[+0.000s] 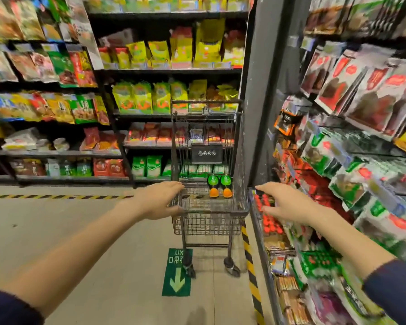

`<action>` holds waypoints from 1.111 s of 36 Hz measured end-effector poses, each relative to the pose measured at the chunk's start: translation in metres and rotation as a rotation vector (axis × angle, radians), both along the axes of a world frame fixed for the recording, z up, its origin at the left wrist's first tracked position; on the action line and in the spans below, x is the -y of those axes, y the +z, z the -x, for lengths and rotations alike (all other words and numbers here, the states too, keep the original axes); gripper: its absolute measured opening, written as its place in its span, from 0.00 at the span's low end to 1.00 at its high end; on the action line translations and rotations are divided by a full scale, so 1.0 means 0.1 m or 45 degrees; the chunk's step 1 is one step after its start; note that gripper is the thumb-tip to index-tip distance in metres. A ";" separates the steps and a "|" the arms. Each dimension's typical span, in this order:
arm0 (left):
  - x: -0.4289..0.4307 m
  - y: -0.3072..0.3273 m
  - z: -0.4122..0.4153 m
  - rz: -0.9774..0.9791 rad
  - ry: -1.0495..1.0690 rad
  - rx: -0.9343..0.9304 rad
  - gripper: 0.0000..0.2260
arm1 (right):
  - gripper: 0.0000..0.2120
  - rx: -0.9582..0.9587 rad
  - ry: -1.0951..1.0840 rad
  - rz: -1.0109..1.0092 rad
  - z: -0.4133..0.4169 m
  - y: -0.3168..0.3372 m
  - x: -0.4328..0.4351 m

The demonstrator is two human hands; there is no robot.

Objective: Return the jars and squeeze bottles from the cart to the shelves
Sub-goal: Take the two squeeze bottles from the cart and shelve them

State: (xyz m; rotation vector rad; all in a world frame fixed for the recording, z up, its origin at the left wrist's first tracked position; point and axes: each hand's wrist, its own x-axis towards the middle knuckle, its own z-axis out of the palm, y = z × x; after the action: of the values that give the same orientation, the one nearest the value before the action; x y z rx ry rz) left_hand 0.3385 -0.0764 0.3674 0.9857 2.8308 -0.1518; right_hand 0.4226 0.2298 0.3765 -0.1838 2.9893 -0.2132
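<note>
Both bare forearms (80, 242) stretched forward, left hand (157, 200) opened with thumb spread below straight fingers, right hand (284, 202) held palm down, fingers extended and parted

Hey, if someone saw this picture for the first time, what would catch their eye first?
A small wire cart stands mid-aisle, with two green-and-orange squeeze bottles side by side in its basket. The left hand is at the cart's near left corner, and the right hand reaches open beside its right side. A green arrow sticker marks the floor beneath.
</note>
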 end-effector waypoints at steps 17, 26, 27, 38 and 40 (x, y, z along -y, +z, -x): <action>-0.32 -0.53 2.58 0.102 -0.110 0.157 0.29 | 0.29 0.153 -0.032 -0.073 2.45 -0.55 -0.12; -0.56 -0.92 3.75 0.189 -0.212 0.208 0.30 | 0.30 0.214 -0.127 -0.028 3.35 -0.87 -0.21; -0.60 -1.00 3.86 0.212 -0.217 0.221 0.30 | 0.30 0.227 -0.139 -0.011 3.43 -0.93 -0.22; -1.12 -2.16 4.79 0.400 -0.245 0.382 0.30 | 0.27 0.514 -0.185 0.092 4.52 -1.85 -0.50; -1.24 -2.43 4.95 0.471 -0.214 0.422 0.30 | 0.26 0.542 -0.205 0.146 4.73 -2.07 -0.53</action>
State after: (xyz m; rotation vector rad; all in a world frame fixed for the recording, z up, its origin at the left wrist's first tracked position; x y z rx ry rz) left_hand -0.1563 0.0472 0.1242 1.0471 2.3110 -0.4640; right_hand -0.0501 0.2824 0.1694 0.0831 2.5687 -0.3877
